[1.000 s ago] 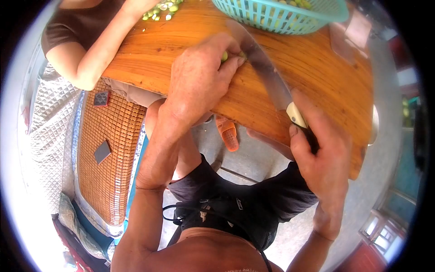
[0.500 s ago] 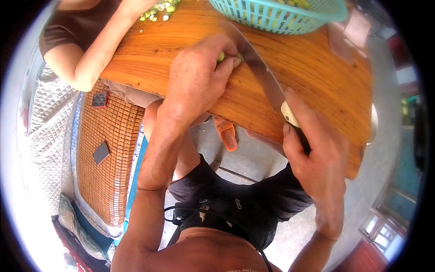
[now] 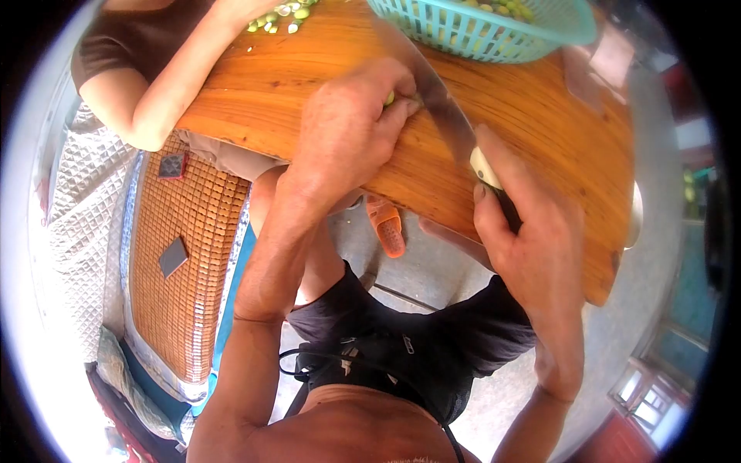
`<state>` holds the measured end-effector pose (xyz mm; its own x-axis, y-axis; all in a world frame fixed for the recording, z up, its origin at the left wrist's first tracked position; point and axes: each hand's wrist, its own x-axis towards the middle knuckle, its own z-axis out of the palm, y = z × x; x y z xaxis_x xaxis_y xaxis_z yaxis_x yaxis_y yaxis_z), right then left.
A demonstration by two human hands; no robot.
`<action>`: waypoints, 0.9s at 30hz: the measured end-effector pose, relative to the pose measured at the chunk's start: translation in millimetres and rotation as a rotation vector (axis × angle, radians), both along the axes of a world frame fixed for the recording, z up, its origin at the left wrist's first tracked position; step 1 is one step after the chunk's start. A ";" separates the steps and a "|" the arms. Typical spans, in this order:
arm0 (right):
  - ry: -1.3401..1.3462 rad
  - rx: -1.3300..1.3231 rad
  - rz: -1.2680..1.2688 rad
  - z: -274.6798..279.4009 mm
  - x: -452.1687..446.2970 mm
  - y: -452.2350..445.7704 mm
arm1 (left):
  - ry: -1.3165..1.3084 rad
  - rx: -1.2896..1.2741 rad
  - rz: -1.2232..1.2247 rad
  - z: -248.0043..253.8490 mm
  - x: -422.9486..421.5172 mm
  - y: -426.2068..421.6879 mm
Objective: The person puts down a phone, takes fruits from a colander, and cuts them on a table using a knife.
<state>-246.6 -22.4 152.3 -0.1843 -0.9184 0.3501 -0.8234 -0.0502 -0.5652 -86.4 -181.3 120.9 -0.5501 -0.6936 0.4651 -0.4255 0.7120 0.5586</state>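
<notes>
A wooden desk with bold grain fills the upper part of our view, its corner at right standing over a grey floor. We sit at its near edge in black shorts, both hands at work above the wood. Our left hand is at the desk, its fingers curled in a pinch around a small green piece, most of which they hide from us. In our right hand is a knife, the fingers wrapped about a handle that is cream near the blade and dark farther back. The long blade slants up and to the left, just beyond the left fingertips; we cannot tell whether it touches the green piece. Its far end blurs near a turquoise basket, where more green and yellowish pieces lie. At upper left, a co-worker's forearm, below a brown sleeve, leans over the desk, and beside it we see a scatter of cut green pieces. To our left, two dark flat objects lie apart on a woven mat. An orange sandal shows on the floor beside the desk's edge.
</notes>
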 end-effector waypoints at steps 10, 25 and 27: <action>0.082 -0.176 0.055 -10.8 -1.6 -20.1 | 0.002 -0.024 -0.016 0.3 0.6 0.3; -0.013 -0.117 -0.008 -8.4 5.8 -33.8 | -0.015 -0.020 -0.012 2.3 0.5 2.4; 0.010 -0.130 0.008 -9.5 4.9 -36.6 | -0.017 -0.014 -0.008 3.1 0.0 2.8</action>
<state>-241.8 -59.0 142.8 -0.1731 -0.8665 0.4682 -0.8284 -0.1291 -0.5451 -86.4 -178.5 123.9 -0.5631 -0.6829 0.4653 -0.4293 0.7229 0.5414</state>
